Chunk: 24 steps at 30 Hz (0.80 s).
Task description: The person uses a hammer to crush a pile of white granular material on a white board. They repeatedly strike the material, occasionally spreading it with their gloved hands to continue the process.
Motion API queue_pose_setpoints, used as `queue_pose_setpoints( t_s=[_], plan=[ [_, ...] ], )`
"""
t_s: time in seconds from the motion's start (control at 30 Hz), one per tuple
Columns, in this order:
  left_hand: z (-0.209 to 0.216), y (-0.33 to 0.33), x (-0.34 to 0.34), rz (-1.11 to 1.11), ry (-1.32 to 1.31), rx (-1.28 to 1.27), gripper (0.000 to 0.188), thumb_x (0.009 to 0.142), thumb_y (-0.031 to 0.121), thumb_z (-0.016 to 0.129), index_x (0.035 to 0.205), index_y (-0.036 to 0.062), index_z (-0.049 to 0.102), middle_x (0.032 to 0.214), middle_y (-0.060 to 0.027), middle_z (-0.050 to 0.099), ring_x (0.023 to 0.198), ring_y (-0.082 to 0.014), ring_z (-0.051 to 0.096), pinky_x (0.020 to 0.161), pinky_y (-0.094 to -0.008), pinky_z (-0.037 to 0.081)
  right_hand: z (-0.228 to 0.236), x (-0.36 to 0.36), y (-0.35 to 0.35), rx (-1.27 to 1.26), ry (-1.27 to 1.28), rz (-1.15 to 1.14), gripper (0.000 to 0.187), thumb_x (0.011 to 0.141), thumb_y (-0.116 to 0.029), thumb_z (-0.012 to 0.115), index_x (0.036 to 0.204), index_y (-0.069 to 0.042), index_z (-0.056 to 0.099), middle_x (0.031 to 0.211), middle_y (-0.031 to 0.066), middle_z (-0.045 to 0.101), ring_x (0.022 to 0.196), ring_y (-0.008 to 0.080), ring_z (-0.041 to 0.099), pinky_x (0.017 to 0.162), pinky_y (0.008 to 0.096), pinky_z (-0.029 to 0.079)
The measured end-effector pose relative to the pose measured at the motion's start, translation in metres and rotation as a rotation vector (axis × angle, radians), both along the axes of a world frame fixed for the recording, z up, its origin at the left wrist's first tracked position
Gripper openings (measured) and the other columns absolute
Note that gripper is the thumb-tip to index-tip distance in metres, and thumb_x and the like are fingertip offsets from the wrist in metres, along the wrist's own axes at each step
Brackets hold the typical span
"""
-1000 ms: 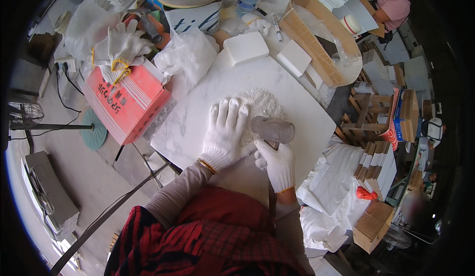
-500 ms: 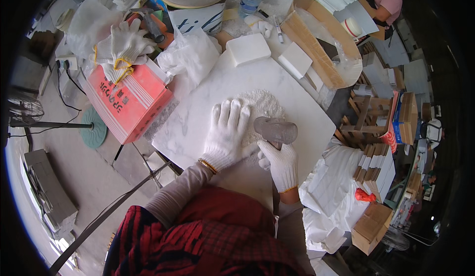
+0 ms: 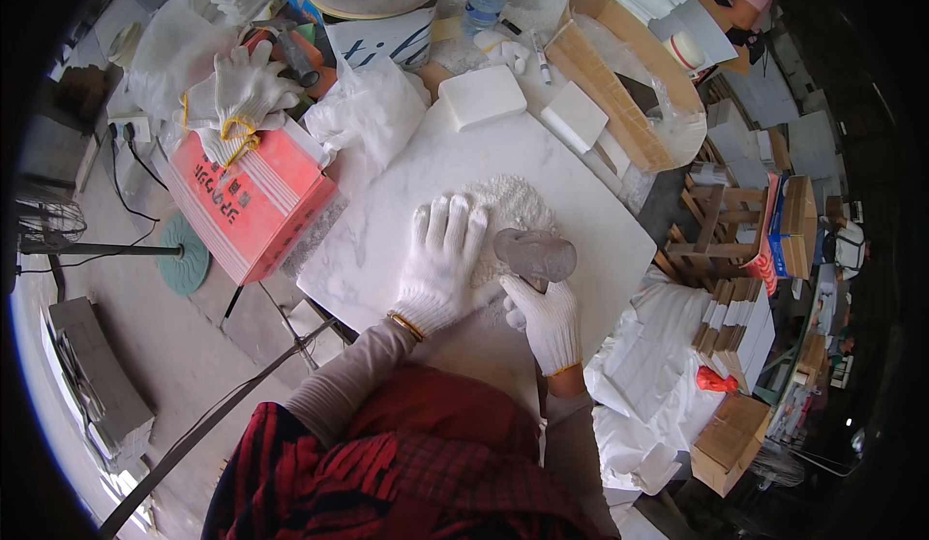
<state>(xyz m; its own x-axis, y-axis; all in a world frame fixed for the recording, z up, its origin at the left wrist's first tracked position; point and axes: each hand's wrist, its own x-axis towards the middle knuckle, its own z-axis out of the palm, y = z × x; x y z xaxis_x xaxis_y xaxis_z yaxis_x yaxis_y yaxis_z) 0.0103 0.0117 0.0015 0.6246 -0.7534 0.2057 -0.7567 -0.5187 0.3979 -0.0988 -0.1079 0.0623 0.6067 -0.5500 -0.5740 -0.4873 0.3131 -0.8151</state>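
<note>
Both my hands wear white knit gloves over a pale marbled slab [image 3: 368,240]. My left hand [image 3: 440,264] lies flat, fingers stretched forward, at the left edge of a heap of white crumbly grains [image 3: 511,196]. What lies under its palm is hidden. To its right, my right hand [image 3: 547,327] is closed around the handle of a mallet [image 3: 535,254]. The mallet's dusty grey-brown head, rounded at its ends, sits just above the hand and over the grains' near side. I cannot tell whether the head touches them.
Beyond the hands lie white blocks [image 3: 483,97], a crumpled plastic bag [image 3: 366,119] and an oval cardboard tray [image 3: 668,105]. A red box [image 3: 256,201] with spare gloves [image 3: 237,90] stands left. White sheeting [image 3: 639,366] hangs right. Another person [image 3: 745,3] is at the upper right.
The mallet and my right hand have shifted very slightly left. My left hand stays in place. At the upper right, the other person's arm has moved.
</note>
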Motion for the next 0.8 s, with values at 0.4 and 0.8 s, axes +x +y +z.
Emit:
queue_pose_setpoints(
  t_s=[0.4,0.8],
  plan=[
    [0.001,0.002,-0.001,-0.005,0.045,-0.009,0.099,0.069,0.054,0.074,0.144,-0.0032,0.045,0.143,-0.0268,0.045,0.138,-0.0457,0.039,0.118,-0.0605,0.029,-0.025,0.001,-0.003,0.001,0.088,0.086,0.015,0.093,-0.016,0.076,0.096,-0.005,0.066,0.07,0.0033,0.063,0.05,0.0066,0.053,0.043,0.0218,0.038],
    [0.001,-0.002,-0.002,-0.009,0.052,0.012,0.099,0.07,0.046,0.078,0.148,-0.0029,0.04,0.147,-0.0276,0.042,0.141,-0.0471,0.037,0.12,-0.0606,0.025,-0.055,-0.007,-0.002,-0.533,0.155,0.282,0.028,0.089,-0.024,0.08,0.097,0.0,0.069,0.076,0.0057,0.067,0.063,0.0092,0.06,0.054,0.0268,0.047]
  ],
)
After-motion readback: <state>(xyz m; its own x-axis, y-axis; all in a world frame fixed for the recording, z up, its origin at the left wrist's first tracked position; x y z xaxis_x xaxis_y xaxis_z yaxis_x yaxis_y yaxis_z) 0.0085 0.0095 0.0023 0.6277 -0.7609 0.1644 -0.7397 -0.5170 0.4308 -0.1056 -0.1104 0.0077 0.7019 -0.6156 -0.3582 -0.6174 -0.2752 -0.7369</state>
